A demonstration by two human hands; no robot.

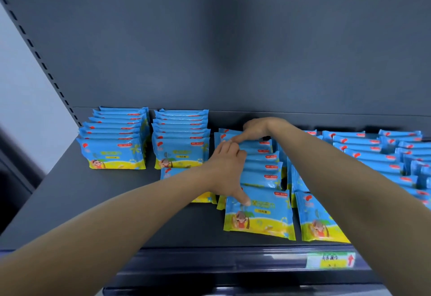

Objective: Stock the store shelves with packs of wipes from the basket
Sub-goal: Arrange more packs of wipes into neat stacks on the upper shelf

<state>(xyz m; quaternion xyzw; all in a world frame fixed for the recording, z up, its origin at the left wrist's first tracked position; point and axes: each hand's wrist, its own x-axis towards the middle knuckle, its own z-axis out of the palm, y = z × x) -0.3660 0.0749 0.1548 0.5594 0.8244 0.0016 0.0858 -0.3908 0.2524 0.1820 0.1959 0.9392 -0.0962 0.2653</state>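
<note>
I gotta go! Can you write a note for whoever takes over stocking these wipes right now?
Left hand: spans the middle row, thumb on its front pack, fingers curled over packs farther back.
Right hand: fingers touch that row's back end.
Done: two tidy rows on the left, more rows on the right, all on the shelf.
To do: finish squaring up the middle row and tidy the loose packs by the left arm. Basket not in view.

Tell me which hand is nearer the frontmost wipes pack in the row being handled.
Left. The left hand rests its thumb on the frontmost wipes pack; the right hand is at the far end of the row, well behind that pack.
</note>
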